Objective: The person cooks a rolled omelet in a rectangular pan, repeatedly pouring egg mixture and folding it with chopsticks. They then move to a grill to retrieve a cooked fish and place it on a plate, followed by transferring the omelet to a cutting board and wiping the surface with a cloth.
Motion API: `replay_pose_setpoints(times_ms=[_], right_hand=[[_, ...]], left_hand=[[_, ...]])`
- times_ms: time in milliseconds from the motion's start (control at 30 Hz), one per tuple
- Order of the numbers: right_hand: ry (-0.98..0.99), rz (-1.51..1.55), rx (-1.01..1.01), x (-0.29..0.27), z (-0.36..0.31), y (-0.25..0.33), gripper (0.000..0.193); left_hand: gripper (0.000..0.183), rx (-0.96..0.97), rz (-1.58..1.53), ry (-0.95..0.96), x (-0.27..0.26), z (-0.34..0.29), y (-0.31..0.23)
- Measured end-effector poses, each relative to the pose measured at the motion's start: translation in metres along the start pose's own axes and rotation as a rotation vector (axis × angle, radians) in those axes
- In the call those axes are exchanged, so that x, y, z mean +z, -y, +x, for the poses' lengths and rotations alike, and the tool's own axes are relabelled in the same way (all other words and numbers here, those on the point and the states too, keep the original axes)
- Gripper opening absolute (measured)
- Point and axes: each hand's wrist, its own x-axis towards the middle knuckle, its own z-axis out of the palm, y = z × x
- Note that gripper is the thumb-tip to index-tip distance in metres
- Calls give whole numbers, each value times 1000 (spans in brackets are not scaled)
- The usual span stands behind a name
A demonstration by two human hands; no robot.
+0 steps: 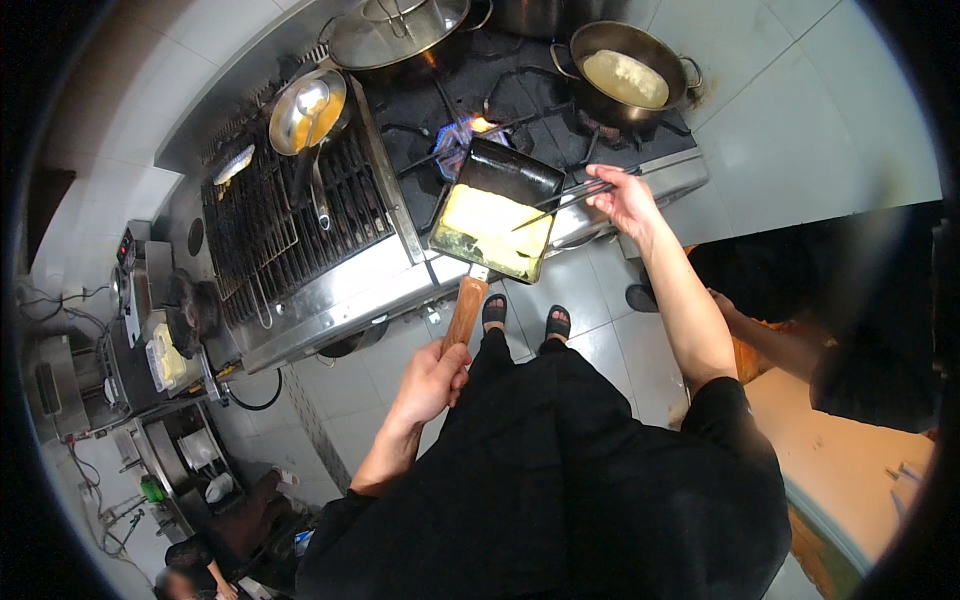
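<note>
A cook seen from above wears an all-black outfit: a black short-sleeved top [560,480] with sleeves ending at the upper arms, forearms bare. Black trousers [520,355] run toward twelve o'clock, ending in open-toed black sandals [526,316], toes showing. The left hand [432,380] and right hand [625,200] are bare, without gloves, rings or watch visible.

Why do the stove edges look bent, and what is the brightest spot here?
In the head view, the fisheye lens bows the stove front and darkens the corners; the burner flame behind the rectangular pan burns brightest, the steel lid throws glare, and the person's black clothing loses detail.
</note>
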Motion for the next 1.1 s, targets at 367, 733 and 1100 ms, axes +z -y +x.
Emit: replay_pose_setpoints(times_ms=[367, 733, 1100], right_hand=[[340, -773, -1731, 135, -174, 110, 13], [238, -864, -1538, 125, -170, 72, 22], [199, -222, -1099, 86, -178, 75, 33]], left_hand=[[22, 653, -257, 96, 37, -14, -61], [26, 303, -422, 185, 25, -37, -85], [24, 275, -386, 207, 4, -31, -70]])
